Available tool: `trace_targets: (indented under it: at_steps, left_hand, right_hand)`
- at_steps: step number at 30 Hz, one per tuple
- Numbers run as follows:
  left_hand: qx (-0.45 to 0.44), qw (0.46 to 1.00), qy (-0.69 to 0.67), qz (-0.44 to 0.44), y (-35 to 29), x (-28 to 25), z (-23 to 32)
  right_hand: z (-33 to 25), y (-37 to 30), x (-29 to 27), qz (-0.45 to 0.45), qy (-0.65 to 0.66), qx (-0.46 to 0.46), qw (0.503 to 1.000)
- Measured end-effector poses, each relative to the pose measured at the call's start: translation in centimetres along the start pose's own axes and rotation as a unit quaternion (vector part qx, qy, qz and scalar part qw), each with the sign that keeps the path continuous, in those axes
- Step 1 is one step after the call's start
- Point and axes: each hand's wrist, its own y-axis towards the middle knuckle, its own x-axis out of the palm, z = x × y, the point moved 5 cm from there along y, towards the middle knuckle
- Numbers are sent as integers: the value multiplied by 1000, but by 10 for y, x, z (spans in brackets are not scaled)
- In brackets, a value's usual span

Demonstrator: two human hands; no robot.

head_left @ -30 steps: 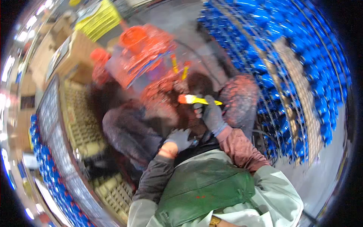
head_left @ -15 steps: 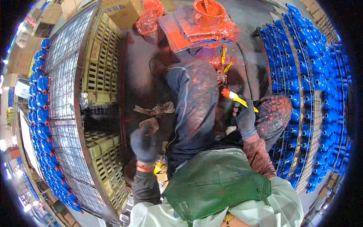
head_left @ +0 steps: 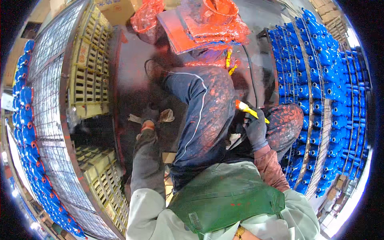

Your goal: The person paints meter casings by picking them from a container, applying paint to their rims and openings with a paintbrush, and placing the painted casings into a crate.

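My right hand, in a dark glove, is closed round the yellow handle of a paintbrush beside my right knee. The brush's red-coated bristles point up and to the left. My left arm stretches forward past my left leg. Its dark-gloved hand is low over the dark floor, beside a crumpled pale rag and another pale scrap. The left fingers blend into the dark ground, so their grip is not visible.
Ahead stands a red-smeared bucket on a red-coated board, with a red plastic bag to its left. Yellow-handled brushes lie below it. Racks of blue parts rise at right; yellow crates sit at left.
My left hand has moved forward and down to the scraps on the floor. My right hand keeps the paintbrush in nearly the same place. The whole view has shifted slightly.
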Motion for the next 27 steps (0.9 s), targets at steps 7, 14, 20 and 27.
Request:
trace_targets:
  at_steps: [7, 14, 20, 27]
  left_hand:
    - [17, 985, -129, -113, -91, 74, 11]
    - [-83, 972, -195, -107, -12, -19, 62]
    - [80, 856, -508, -39, -79, -215, 213]
    - [170, 729, -653, -112, -169, -285, 345]
  right_hand:
    - [-31, -11, -38, 63, -25, -89, 994]
    - [-60, -31, 19, -32, 118, -124, 985]
    - [-110, -92, 60, -151, 120, -248, 949]
    - [-137, -153, 109, -342, 92, -352, 866]
